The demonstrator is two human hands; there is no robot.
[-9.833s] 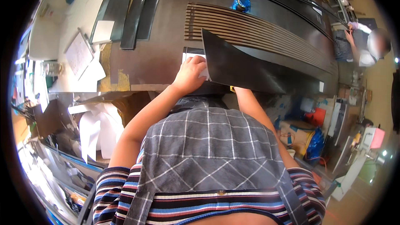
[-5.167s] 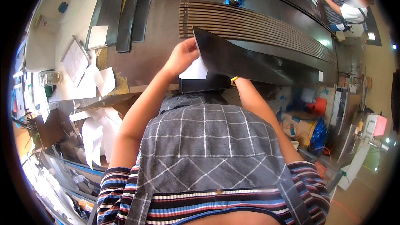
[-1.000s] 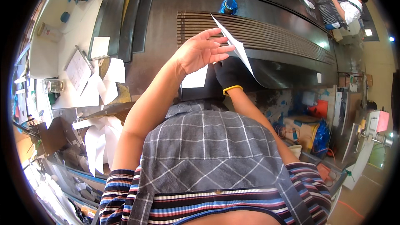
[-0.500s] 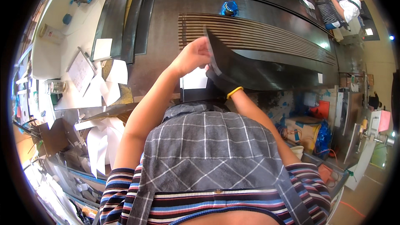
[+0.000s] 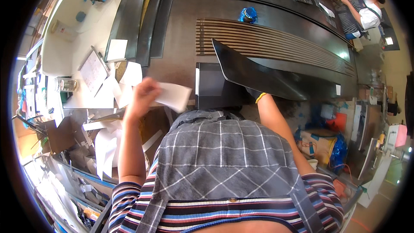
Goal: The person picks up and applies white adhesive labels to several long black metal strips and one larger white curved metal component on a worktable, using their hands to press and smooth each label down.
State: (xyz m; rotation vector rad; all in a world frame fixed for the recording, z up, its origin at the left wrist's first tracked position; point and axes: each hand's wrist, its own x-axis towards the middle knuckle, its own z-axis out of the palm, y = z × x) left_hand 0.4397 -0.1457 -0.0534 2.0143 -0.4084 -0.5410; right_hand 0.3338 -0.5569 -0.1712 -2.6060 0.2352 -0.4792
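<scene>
My left hand (image 5: 144, 94), blurred by motion, is closed on a piece of white paper (image 5: 173, 96) to the left of my body. A long, glossy black sheet (image 5: 267, 75) runs to the right, its left end raised and curved. From below, my right hand (image 5: 253, 94), in what looks like a dark glove, holds up this sheet; the sheet hides its fingers. A yellow band (image 5: 260, 98) circles the right wrist. Beneath the raised end lies a flat black piece (image 5: 210, 87) with a white strip along its left edge.
Thin brown strips (image 5: 241, 39) lie in parallel beyond the sheet, with a blue-wrapped container (image 5: 248, 15) behind them. Long black sheets (image 5: 161, 21) lie at the left, near loose papers (image 5: 131, 74) and a clear jar (image 5: 65, 84). Another person (image 5: 364, 13) stands at the far right.
My left hand has moved away from the black sheet's raised end, to the left and nearer, with the white paper. My right hand still holds the sheet up. The whole view has shifted slightly.
</scene>
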